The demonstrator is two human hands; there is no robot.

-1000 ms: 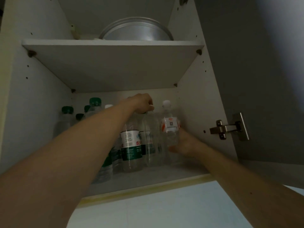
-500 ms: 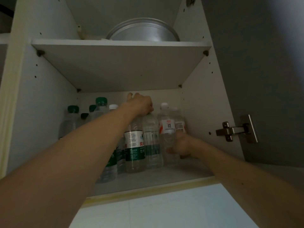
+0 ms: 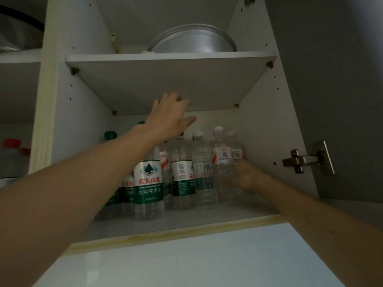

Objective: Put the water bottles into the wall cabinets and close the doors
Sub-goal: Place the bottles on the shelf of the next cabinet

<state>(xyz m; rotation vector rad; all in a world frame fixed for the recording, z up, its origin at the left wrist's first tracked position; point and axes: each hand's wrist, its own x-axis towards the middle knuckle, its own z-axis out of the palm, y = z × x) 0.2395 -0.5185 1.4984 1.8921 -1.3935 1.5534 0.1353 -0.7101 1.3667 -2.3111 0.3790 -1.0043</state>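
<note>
At centre right of the frame, we note the right hand (image 3: 241, 176) with fingers curled round the lower body of the red-labelled bottle (image 3: 222, 162), which stands upright, long axis vertical, cap up, against the cabinet's right wall (image 3: 267, 141). The left hand (image 3: 171, 114) hovers above the bottle row (image 3: 178, 175), fingers spread, holding nothing. The held bottle lies directly within the right fingers; release looks next. The door (image 3: 331, 90) stands open at right.
</note>
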